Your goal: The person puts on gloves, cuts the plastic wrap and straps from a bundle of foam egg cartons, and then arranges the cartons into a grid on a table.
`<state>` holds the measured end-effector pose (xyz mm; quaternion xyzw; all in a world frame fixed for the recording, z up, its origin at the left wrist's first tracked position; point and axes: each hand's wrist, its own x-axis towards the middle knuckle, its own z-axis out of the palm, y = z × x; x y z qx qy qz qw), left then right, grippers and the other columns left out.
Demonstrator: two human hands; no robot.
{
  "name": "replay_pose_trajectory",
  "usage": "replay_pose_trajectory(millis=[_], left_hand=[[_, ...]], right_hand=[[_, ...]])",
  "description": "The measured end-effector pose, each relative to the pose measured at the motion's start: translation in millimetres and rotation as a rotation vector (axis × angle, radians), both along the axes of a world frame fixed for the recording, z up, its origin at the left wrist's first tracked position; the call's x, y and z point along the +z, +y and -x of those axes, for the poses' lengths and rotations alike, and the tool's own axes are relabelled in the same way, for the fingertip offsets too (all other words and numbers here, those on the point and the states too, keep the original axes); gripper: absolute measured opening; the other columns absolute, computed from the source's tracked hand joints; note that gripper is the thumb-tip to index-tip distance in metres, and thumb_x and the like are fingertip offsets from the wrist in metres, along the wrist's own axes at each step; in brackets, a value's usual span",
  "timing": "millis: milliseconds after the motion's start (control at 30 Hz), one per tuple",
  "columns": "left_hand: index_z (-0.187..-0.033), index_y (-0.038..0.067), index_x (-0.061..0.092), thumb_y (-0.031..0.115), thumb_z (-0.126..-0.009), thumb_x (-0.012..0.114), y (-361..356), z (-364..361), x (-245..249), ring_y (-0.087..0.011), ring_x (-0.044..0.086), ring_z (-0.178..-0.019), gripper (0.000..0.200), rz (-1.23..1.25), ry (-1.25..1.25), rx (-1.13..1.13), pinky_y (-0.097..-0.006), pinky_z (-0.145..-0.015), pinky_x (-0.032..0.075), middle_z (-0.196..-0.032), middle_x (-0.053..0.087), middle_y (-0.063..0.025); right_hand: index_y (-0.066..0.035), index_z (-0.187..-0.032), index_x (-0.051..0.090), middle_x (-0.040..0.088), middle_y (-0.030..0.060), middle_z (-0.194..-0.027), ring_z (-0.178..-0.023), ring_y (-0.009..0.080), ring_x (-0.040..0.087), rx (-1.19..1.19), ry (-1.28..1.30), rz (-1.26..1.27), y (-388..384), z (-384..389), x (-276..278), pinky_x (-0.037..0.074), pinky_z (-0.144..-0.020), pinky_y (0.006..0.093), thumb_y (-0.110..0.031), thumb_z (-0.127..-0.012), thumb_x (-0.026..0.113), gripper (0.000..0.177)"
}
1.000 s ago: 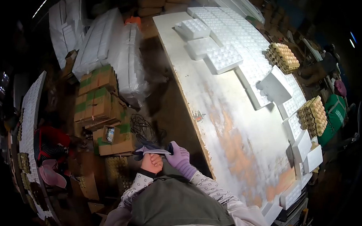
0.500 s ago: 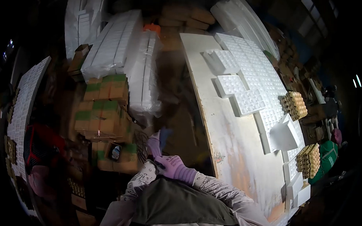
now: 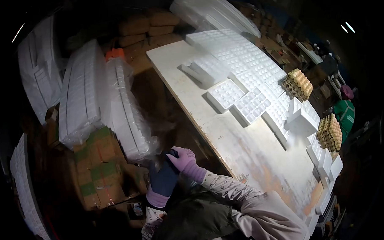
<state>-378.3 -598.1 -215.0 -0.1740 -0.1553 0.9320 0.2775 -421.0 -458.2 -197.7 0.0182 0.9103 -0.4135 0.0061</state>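
Observation:
My left hand (image 3: 162,180) wears a work glove with a purple cuff and a dark blue coated palm. It points up and away from me, its palm side showing flat and its fingertips partly hidden. My right hand (image 3: 184,160), in a purple work glove, closes round the finger end of the left glove. Both hands are in front of my body, just left of the long table's edge (image 3: 208,145).
On the table are white foam trays with round hollows (image 3: 252,105), foam boxes (image 3: 302,122) and stacked egg trays (image 3: 297,84). Wrapped foam stacks (image 3: 81,93) and cardboard boxes (image 3: 99,171) stand left. A person in green (image 3: 343,113) is at far right.
My view has turned, and the table now appears further left. The left glove's dark palm has come into view, and my right hand has moved from the left wrist area to its finger end.

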Motion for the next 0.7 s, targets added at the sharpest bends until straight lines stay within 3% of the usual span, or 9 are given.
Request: replay_pose_trajectory(millis=[67, 133, 167, 267, 300, 367, 467, 600, 700], left_hand=[[-0.155, 0.002, 0.026, 0.065, -0.098, 0.033, 7, 32, 6, -0.0295, 0.027, -0.147, 0.085, 0.256, 0.227, -0.004, -0.0421, -0.124, 0.014, -0.159, 0.03, -0.0172], [-0.154, 0.002, 0.027, 0.064, -0.098, 0.035, 3, 66, 0, -0.03, 0.026, -0.147, 0.085, 0.858, 0.66, -0.087, -0.0427, -0.124, 0.014, -0.16, 0.028, -0.0172], [-0.154, 0.001, 0.028, 0.063, -0.098, 0.036, 5, 83, 14, -0.0301, 0.026, -0.148, 0.084, 0.446, 0.453, -0.046, -0.0435, -0.124, 0.014, -0.16, 0.027, -0.0174], [-0.151, 0.0, 0.033, 0.056, -0.098, 0.046, 14, 145, 39, -0.0277, 0.035, -0.142, 0.078, 0.391, 0.081, 0.143, -0.0466, -0.123, 0.018, -0.151, 0.041, -0.0154], [-0.147, -0.001, 0.039, 0.053, -0.098, 0.05, 9, 168, 36, -0.0257, 0.039, -0.138, 0.074, 0.553, 0.321, 0.111, -0.0444, -0.119, 0.026, -0.144, 0.048, -0.0132], [-0.145, -0.002, 0.041, 0.048, -0.098, 0.055, 1, 222, 33, -0.0238, 0.052, -0.125, 0.07, 0.761, 0.293, 0.179, -0.0429, -0.116, 0.033, -0.126, 0.06, -0.0114], [-0.15, -0.003, 0.033, 0.041, -0.099, 0.056, -25, 307, 2, -0.0171, 0.067, -0.09, 0.071, 0.32, 0.632, 0.081, -0.0394, -0.115, 0.036, -0.091, 0.066, -0.0048], [-0.146, -0.008, 0.037, 0.038, -0.097, 0.056, 41, 365, 47, -0.0357, 0.032, -0.144, 0.069, 0.405, 0.204, 0.029, -0.049, -0.121, 0.025, -0.15, 0.043, -0.023], [-0.142, -0.01, 0.041, 0.041, -0.095, 0.058, 45, 430, -23, -0.0367, 0.038, -0.14, 0.072, 0.414, 0.433, -0.103, -0.0498, -0.12, 0.025, -0.148, 0.044, -0.0248]], right_hand=[[-0.012, -0.091, 0.069, 0.069, 0.0135, -0.085, -0.085, 0.0349, 0.067, -0.013, -0.073, 0.065, -3, 35, -9, 0.052, -0.076, 0.044, -0.044, -0.089, 0.064, 0.033], [-0.011, -0.096, 0.068, 0.069, 0.0152, -0.086, -0.087, 0.0361, 0.066, 0.059, -0.087, 0.116, -4, 71, -23, 0.052, -0.078, 0.0443, -0.042, -0.089, 0.063, 0.032], [-0.01, -0.099, 0.068, 0.069, 0.0161, -0.088, -0.089, 0.0367, 0.066, 0.123, -0.083, 0.15, -1, 92, -28, 0.052, -0.079, 0.0446, -0.042, -0.09, 0.062, 0.034], [-0.005, -0.129, 0.057, 0.064, 0.0189, -0.119, -0.11, 0.0343, 0.062, 0.23, -0.07, 0.438, 21, 162, -64, 0.049, -0.094, 0.0421, -0.044, -0.091, 0.063, 0.054], [-0.004, -0.131, 0.056, 0.063, 0.0188, -0.122, -0.112, 0.0332, 0.062, 0.168, -0.092, 0.544, 31, 180, -66, 0.049, -0.095, 0.0416, -0.045, -0.091, 0.064, 0.058], [-0.005, -0.135, 0.052, 0.062, 0.0161, -0.116, -0.109, 0.0318, 0.061, -0.049, -0.033, 0.279, 52, 200, -38, 0.05, -0.093, 0.0396, -0.048, -0.088, 0.068, 0.066], [-0.006, -0.135, 0.051, 0.059, 0.0153, -0.117, -0.107, 0.0329, 0.06, 0.038, 0.245, 0.258, 54, 212, -10, 0.05, -0.092, 0.0411, -0.043, -0.083, 0.072, 0.067], [-0.009, -0.131, 0.053, 0.055, 0.0153, -0.122, -0.108, 0.0355, 0.058, 0.258, 0.388, 0.291, 32, 215, 2, 0.049, -0.091, 0.0435, -0.04, -0.08, 0.071, 0.063], [-0.011, -0.119, 0.056, 0.055, 0.0156, -0.117, -0.105, 0.0359, 0.058, 0.172, 0.391, 0.234, 44, 228, 18, 0.049, -0.088, 0.0444, -0.038, -0.078, 0.07, 0.05]])
